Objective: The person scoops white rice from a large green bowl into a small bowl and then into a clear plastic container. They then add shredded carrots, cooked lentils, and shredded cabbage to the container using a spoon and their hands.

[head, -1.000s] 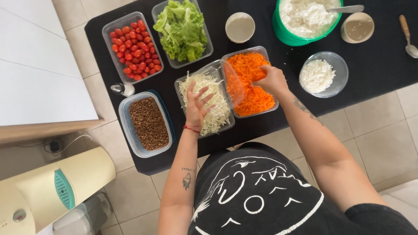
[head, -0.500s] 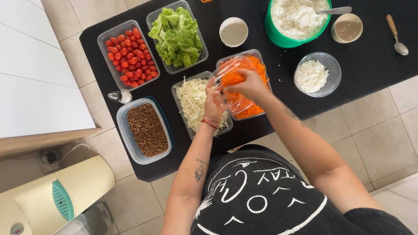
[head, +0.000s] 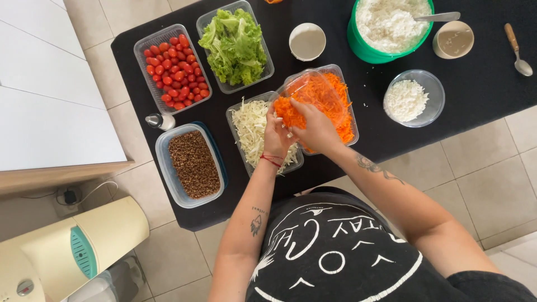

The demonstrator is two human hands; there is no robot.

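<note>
Hands: left hand [head: 276,136] and right hand [head: 316,130] together grip clear lid [head: 314,92], tilted above grated-carrot tub [head: 342,114]. Shredded cabbage tub [head: 250,126] just left; cherry tomatoes [head: 172,68] far left.

green bowl [head: 358,42] cut off at top, orange scrap [head: 273,1] barely showing

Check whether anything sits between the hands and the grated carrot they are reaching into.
Nothing visible does. The left hand and the right hand already meet at the near edge of the grated carrot, touching it. The carrot's clear container is open on top.
</note>
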